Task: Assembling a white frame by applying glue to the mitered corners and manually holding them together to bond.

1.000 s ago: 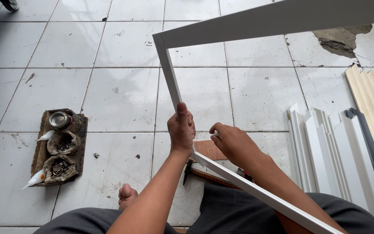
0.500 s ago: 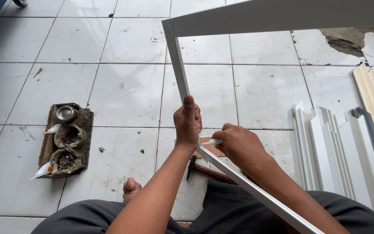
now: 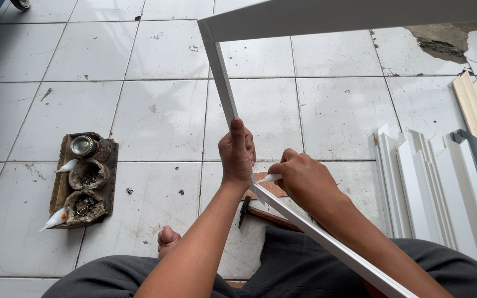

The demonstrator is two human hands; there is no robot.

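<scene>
White frame (image 3: 224, 83) in left hand (image 3: 237, 152)

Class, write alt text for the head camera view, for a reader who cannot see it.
A seated person's left hand grips a corner of a white frame while the right hand points a small white tube at the joint. On the tiled floor lie a hammer, a wooden tray of small parts and white strips.

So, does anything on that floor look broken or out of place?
Yes: the floor tile at the top right is broken, with a jagged hole showing rough grey beneath. The other tiles are stained but whole. The left hand and right hand hold a white frame that looks intact.
</scene>
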